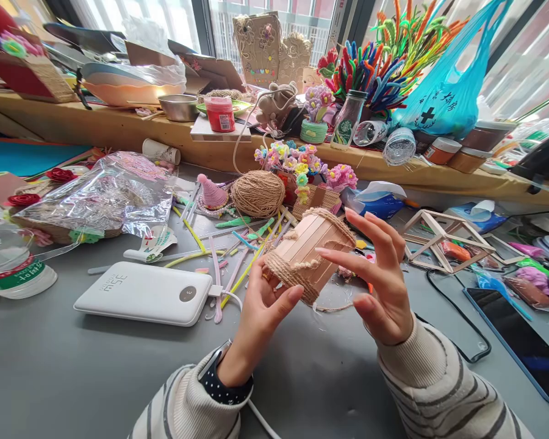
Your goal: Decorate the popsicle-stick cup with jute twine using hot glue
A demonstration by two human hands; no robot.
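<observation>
Currently, our left hand [265, 305] is closed round the near-left end of a wooden tub [302, 244], which we hold tilted above the bench [311, 390]. Our thumb lies along its near edge, seemingly to steady it while leaving most of the pale side exposed. Our right hand [387, 292] is wide, fingers spread just to the right, holding nothing that we can see; one fingertip overlaps the tub, but we cannot tell whether it touches. Twine [287, 273] bands both ends of the tub, and a loose strand [336, 309] runs by its lower edge.

Farther out, a ball of twine [258, 193] sits just beyond, probably placed for easy reach. On the left lies a white power bank [144, 292], its cable [231, 293] plugged into the right end. To the right we see a wooden frame [440, 266] and, nearer, a phone [516, 341], set aside perhaps to spare room in front of us. Along the far side, a ledge [210, 150] carries a red jar [219, 114], a blue bag [439, 97] and bright pipe cleaners [370, 73], likely put there to free the bench.
</observation>
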